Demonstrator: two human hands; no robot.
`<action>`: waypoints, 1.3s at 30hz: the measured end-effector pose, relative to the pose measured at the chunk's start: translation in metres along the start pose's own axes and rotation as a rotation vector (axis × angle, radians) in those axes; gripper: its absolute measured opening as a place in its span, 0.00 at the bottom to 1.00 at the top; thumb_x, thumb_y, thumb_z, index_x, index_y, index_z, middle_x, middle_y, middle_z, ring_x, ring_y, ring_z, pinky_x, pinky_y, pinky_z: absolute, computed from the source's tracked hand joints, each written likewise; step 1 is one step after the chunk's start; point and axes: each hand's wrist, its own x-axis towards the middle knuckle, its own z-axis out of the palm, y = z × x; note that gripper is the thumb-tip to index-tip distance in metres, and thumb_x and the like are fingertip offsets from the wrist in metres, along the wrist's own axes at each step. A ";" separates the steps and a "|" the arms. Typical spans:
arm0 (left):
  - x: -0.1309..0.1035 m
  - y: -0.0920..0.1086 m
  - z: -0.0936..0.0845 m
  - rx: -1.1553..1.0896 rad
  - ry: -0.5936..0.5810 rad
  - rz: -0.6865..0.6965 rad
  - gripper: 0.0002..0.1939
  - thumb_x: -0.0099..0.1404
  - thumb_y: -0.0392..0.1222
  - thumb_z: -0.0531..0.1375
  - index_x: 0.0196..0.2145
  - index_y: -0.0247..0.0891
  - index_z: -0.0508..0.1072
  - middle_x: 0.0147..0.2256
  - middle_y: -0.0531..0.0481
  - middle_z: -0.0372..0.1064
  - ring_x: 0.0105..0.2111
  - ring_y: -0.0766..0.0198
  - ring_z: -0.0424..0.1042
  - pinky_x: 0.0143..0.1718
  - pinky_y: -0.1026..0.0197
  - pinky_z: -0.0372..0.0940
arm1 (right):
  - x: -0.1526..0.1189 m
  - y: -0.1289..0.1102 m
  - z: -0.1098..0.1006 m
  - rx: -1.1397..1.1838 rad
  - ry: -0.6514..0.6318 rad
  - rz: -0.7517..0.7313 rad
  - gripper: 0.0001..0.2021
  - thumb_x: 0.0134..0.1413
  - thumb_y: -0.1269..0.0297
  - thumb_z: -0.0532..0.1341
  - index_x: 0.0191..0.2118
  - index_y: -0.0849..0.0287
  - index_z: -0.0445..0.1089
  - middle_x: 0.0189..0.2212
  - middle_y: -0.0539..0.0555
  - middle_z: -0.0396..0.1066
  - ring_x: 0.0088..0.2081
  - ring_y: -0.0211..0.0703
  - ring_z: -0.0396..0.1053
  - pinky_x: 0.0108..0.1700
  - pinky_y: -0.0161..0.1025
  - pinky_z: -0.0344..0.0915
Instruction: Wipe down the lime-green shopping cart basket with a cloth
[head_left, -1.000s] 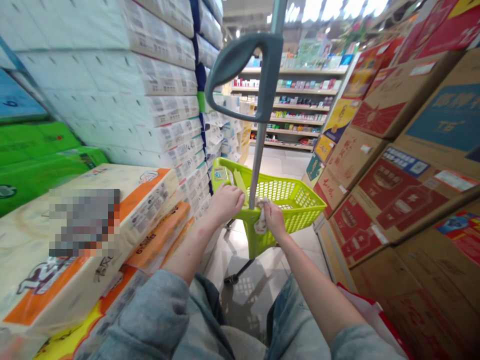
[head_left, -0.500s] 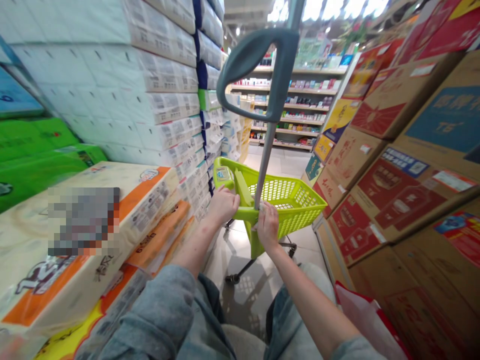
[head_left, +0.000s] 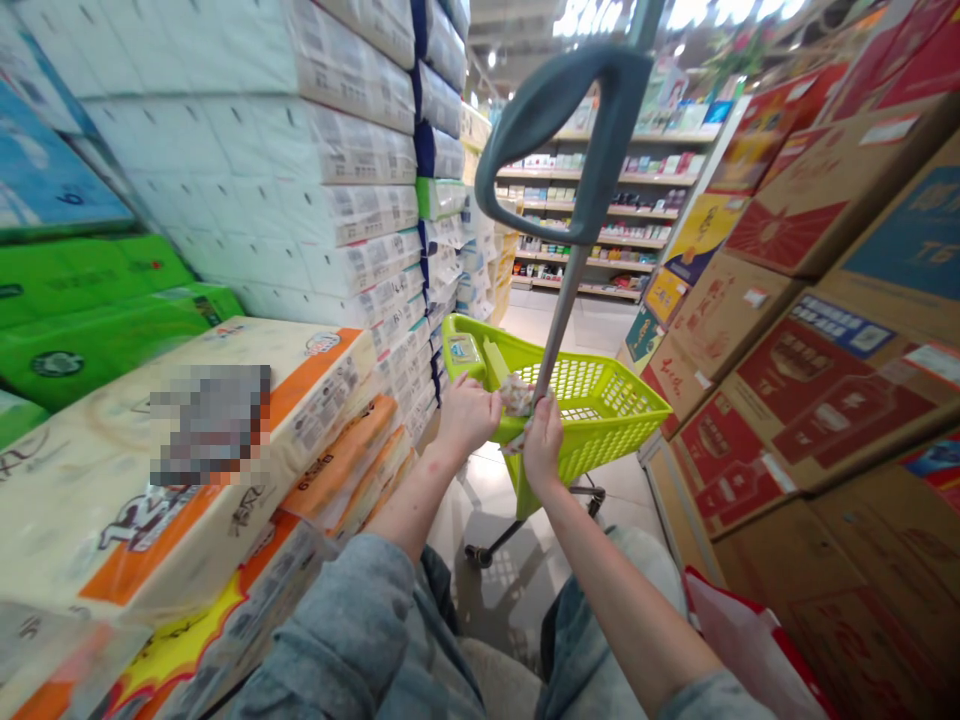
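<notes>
A lime-green shopping cart (head_left: 600, 445) with a perforated basket stands before my knees. My left hand (head_left: 466, 415) is closed around its green handle bar, near the left corner. My right hand (head_left: 543, 445) is closed on a pale patterned cloth (head_left: 516, 395), bunched against the bar at the foot of a grey pole. The cloth shows above and below the bar; part of it is hidden by my fingers. This grey pole (head_left: 564, 310) rises past the basket and carries a grey loop-shaped grip (head_left: 600, 150) above my hands.
On the left, wrapped tissue packs (head_left: 360, 160) form a tall stack, with a cream and orange pack (head_left: 315, 390) lower down. Printed cardboard cartons (head_left: 787, 390) line the right side. Stocked shelves (head_left: 600, 210) stand beyond the cart. A red-edged white bag (head_left: 742, 640) lies by my right leg.
More of the cloth now shows above the handle bar beside my right hand. The view has swung slightly left, so everything sits further right. My left hand keeps its hold on the bar.
</notes>
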 end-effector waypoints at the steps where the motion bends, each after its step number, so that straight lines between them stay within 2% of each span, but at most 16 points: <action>1: -0.001 0.001 -0.001 0.002 -0.004 -0.007 0.24 0.66 0.40 0.44 0.25 0.33 0.77 0.25 0.45 0.73 0.33 0.61 0.68 0.55 0.52 0.52 | 0.000 0.002 0.000 -0.022 0.012 -0.003 0.19 0.62 0.54 0.41 0.45 0.58 0.62 0.37 0.55 0.67 0.39 0.42 0.65 0.42 0.40 0.59; 4: -0.001 0.002 -0.006 0.003 -0.042 0.029 0.25 0.67 0.41 0.43 0.26 0.35 0.77 0.27 0.46 0.74 0.33 0.62 0.68 0.54 0.51 0.52 | 0.000 0.009 -0.006 -0.107 0.003 -0.034 0.17 0.60 0.54 0.46 0.42 0.58 0.63 0.32 0.54 0.68 0.35 0.43 0.65 0.40 0.41 0.60; 8: 0.005 0.000 -0.019 -0.055 -0.178 0.197 0.27 0.68 0.48 0.42 0.26 0.37 0.76 0.26 0.46 0.73 0.31 0.63 0.68 0.47 0.55 0.57 | 0.006 0.014 -0.019 -0.140 -0.046 -0.070 0.14 0.54 0.51 0.54 0.37 0.57 0.63 0.29 0.52 0.68 0.33 0.43 0.66 0.37 0.39 0.61; 11: 0.013 -0.001 -0.022 -0.087 -0.185 0.217 0.26 0.68 0.50 0.41 0.29 0.37 0.75 0.29 0.46 0.72 0.33 0.63 0.69 0.40 0.60 0.59 | 0.013 0.014 -0.032 -0.089 -0.114 -0.055 0.14 0.52 0.51 0.57 0.34 0.57 0.63 0.28 0.50 0.68 0.31 0.41 0.66 0.36 0.37 0.62; 15: 0.019 0.007 -0.010 -0.127 -0.130 0.250 0.24 0.68 0.44 0.41 0.30 0.38 0.75 0.32 0.49 0.73 0.37 0.64 0.69 0.43 0.60 0.57 | 0.018 0.011 -0.047 -0.022 -0.138 -0.046 0.14 0.53 0.51 0.55 0.35 0.58 0.63 0.29 0.51 0.68 0.32 0.41 0.67 0.36 0.38 0.63; 18: 0.019 0.019 0.001 -0.171 -0.117 0.213 0.26 0.68 0.43 0.40 0.28 0.39 0.76 0.28 0.50 0.75 0.32 0.66 0.70 0.44 0.58 0.55 | 0.014 0.007 -0.056 0.033 -0.076 0.009 0.15 0.55 0.51 0.53 0.40 0.57 0.63 0.31 0.52 0.69 0.33 0.42 0.67 0.36 0.38 0.64; 22: 0.020 0.035 0.008 -0.199 -0.088 0.181 0.29 0.69 0.42 0.40 0.24 0.39 0.76 0.24 0.49 0.74 0.30 0.66 0.71 0.45 0.57 0.54 | 0.014 -0.006 -0.062 0.153 -0.008 0.059 0.18 0.58 0.52 0.48 0.49 0.56 0.60 0.30 0.51 0.68 0.29 0.39 0.66 0.30 0.35 0.64; 24: 0.020 0.042 0.008 -0.177 -0.077 0.177 0.28 0.68 0.42 0.40 0.23 0.38 0.76 0.24 0.48 0.74 0.29 0.65 0.71 0.45 0.56 0.54 | 0.026 -0.018 -0.063 0.155 0.033 0.013 0.19 0.59 0.53 0.47 0.52 0.56 0.57 0.33 0.52 0.68 0.31 0.39 0.67 0.32 0.35 0.65; 27: 0.021 0.052 0.009 -0.147 -0.059 0.170 0.26 0.68 0.40 0.41 0.23 0.37 0.74 0.24 0.48 0.74 0.29 0.65 0.70 0.44 0.56 0.55 | 0.066 -0.044 -0.065 0.080 0.145 -0.141 0.21 0.59 0.56 0.46 0.56 0.55 0.52 0.43 0.56 0.66 0.41 0.41 0.67 0.40 0.39 0.65; 31: 0.021 0.066 0.011 -0.136 0.022 0.101 0.22 0.68 0.40 0.41 0.27 0.37 0.71 0.26 0.49 0.72 0.29 0.64 0.69 0.41 0.58 0.56 | 0.131 -0.088 -0.076 -0.084 0.320 -0.346 0.24 0.59 0.58 0.48 0.59 0.57 0.48 0.54 0.62 0.57 0.56 0.47 0.57 0.52 0.48 0.59; 33: 0.021 0.071 0.013 -0.138 0.062 0.079 0.20 0.68 0.41 0.41 0.29 0.37 0.69 0.25 0.50 0.70 0.28 0.64 0.68 0.40 0.58 0.56 | 0.152 -0.104 -0.084 -0.142 0.355 -0.401 0.24 0.58 0.58 0.49 0.59 0.58 0.48 0.55 0.62 0.56 0.57 0.48 0.55 0.54 0.49 0.57; 36: 0.020 0.076 0.017 -0.163 0.095 0.076 0.17 0.68 0.41 0.42 0.29 0.38 0.66 0.24 0.51 0.69 0.28 0.63 0.68 0.40 0.58 0.56 | 0.160 -0.105 -0.093 -0.197 0.338 -0.423 0.22 0.59 0.58 0.49 0.58 0.57 0.50 0.52 0.62 0.62 0.54 0.47 0.60 0.52 0.48 0.58; 39: 0.019 0.077 0.020 -0.194 0.125 0.066 0.15 0.68 0.40 0.42 0.29 0.38 0.64 0.25 0.51 0.68 0.28 0.63 0.67 0.40 0.58 0.55 | 0.141 -0.080 -0.095 -0.233 0.281 -0.365 0.21 0.59 0.57 0.49 0.55 0.59 0.54 0.43 0.60 0.68 0.45 0.46 0.67 0.46 0.45 0.63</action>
